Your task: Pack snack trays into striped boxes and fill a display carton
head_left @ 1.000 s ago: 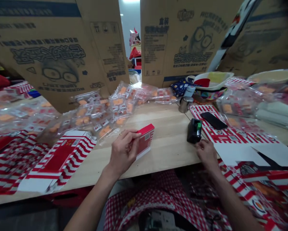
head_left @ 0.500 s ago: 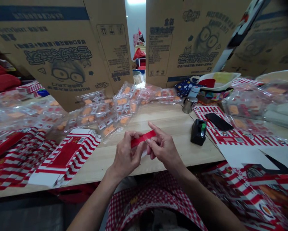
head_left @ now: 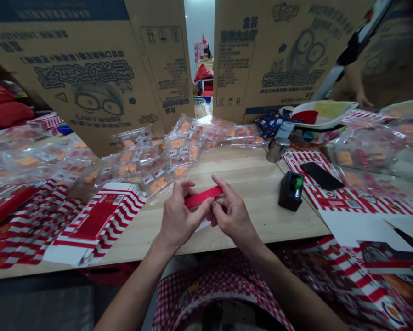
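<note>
Between my hands, above the table's front part, is a carton (head_left: 203, 196) with a narrow red face turned up; its lower part is mostly hidden by my fingers. My left hand (head_left: 178, 214) grips its left end, thumb along the near side and fingers bent over the far side. At the right end, my right hand (head_left: 232, 211) has its thumb and curled fingers pressed on the near edge, while the index finger points up along the end. A stack of flat red-and-white striped cartons (head_left: 103, 216) lies to the left.
Clear packets with orange pieces (head_left: 178, 147) lie heaped along the back, before tall cardboard boxes (head_left: 89, 78). To the right are a black tape dispenser (head_left: 291, 191), a metal canister (head_left: 278, 149) and a striped sheet with a dark phone-like object (head_left: 322, 175). Another person's forearm (head_left: 356, 82) reaches in back right.
My left fingers have lifted a little off the carton, and more of its red face shows. Another person's forearm has come into view at the back right. The view has shifted slightly.
</note>
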The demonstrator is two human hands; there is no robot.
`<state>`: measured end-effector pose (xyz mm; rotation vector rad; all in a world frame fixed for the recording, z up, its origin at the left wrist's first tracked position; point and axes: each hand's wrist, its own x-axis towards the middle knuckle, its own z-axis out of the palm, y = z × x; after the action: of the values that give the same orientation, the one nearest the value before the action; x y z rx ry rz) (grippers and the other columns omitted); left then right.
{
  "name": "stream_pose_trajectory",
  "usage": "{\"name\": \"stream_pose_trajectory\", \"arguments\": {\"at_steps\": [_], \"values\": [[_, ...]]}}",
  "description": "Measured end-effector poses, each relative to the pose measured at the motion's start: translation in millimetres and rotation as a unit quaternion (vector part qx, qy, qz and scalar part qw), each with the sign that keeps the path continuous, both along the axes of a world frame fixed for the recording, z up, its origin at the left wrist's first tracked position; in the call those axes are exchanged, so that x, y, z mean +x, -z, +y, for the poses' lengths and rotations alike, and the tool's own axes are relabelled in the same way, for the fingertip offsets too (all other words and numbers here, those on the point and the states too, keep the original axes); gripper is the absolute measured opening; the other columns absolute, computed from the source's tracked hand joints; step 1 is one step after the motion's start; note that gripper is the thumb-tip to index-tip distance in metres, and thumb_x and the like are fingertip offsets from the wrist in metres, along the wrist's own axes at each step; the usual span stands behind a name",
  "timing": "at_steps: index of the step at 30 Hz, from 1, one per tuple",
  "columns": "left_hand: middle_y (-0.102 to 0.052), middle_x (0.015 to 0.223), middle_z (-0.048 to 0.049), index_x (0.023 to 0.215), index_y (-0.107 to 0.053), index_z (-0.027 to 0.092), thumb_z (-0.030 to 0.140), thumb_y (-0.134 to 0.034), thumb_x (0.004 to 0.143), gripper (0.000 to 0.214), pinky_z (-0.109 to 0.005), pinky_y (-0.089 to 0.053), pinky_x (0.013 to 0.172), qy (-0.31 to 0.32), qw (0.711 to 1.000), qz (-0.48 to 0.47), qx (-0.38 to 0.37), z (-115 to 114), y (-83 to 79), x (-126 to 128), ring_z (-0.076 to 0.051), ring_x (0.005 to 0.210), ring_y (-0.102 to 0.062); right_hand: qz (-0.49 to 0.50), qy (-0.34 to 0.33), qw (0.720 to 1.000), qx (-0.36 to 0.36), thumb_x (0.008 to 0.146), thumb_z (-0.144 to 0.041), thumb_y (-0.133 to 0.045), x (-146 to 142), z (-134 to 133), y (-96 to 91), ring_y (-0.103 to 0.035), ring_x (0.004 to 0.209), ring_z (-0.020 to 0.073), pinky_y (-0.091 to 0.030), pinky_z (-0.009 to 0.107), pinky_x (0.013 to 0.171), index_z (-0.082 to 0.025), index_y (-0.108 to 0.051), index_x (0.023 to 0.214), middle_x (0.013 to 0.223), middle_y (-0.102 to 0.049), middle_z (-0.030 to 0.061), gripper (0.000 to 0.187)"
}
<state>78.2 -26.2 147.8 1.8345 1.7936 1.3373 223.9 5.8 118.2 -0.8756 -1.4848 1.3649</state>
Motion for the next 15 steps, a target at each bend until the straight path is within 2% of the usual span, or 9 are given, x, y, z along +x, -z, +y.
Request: {"name": "stream_pose_trajectory", "arguments": {"at_steps": [2, 4, 7, 11, 15], "values": [[-0.061, 0.071, 0.005, 0.106, -0.053, 0.02, 0.034, -0.072, 0.081, 0.034, -0.024, -0.046, 0.062, -0.021, 0.998, -0.049, -0.035, 4, -0.6, 0, -0.013, 0.062, -0.059, -0.011, 0.001, 1.0, 0.015, 0.087, -0.023, -0.054, -3, 0, 1.7, -0.053, 0.05, 0.0123, -0.047, 0.025, 0.052, -0.015, -0.035, 0.155, 0.058, -0.057, -0.0061, 0.071], [-0.057, 0.067, 0.0056, 0.097, -0.056, 0.02, 0.03, -0.064, 0.083, 0.02, -0.022, -0.043, 0.057, -0.013, 0.993, -0.097, -0.062, 7, -1.5, -3, -0.012, 0.059, -0.055, -0.02, 0.0, 1.0, 0.019, 0.087, -0.023, -0.054, -5, 0, 3.2, -0.053, 0.05, 0.0122, -0.047, 0.025, 0.053, -0.015, -0.035, 0.155, 0.058, -0.058, -0.0064, 0.071], [-0.062, 0.071, 0.0018, 0.092, -0.063, 0.018, 0.026, -0.054, 0.086, 0.013, -0.023, -0.045, 0.056, 0.013, 0.988, -0.125, -0.093, 8, -3.8, -7, -0.013, 0.06, -0.057, -0.024, 0.006, 1.0, 0.018, 0.087, -0.022, -0.054, -7, -1, 5.4, -0.054, 0.051, 0.0125, -0.048, 0.025, 0.054, -0.016, -0.034, 0.155, 0.06, -0.06, -0.0057, 0.072], [-0.075, 0.093, -0.0035, 0.103, -0.071, 0.019, 0.032, -0.058, 0.091, 0.021, -0.028, -0.052, 0.072, 0.054, 0.994, -0.045, -0.086, 8, -5.6, -8, -0.018, 0.08, -0.069, -0.026, 0.021, 0.999, 0.028, 0.087, -0.021, -0.053, -8, 2, 8.0, -0.056, 0.053, 0.0136, -0.05, 0.027, 0.055, -0.016, -0.03, 0.158, 0.061, -0.058, -0.0055, 0.075], [-0.077, 0.093, -0.0037, 0.101, -0.073, 0.021, 0.031, -0.064, 0.091, 0.016, -0.03, -0.053, 0.076, 0.063, 0.995, 0.066, -0.025, 7, -0.7, -8, -0.02, 0.081, -0.071, -0.068, 0.037, 0.997, 0.013, 0.085, -0.019, -0.053, -10, 7, 12.2, -0.057, 0.051, 0.0151, -0.049, 0.027, 0.051, -0.017, -0.02, 0.161, 0.059, -0.058, -0.0058, 0.084]]}}
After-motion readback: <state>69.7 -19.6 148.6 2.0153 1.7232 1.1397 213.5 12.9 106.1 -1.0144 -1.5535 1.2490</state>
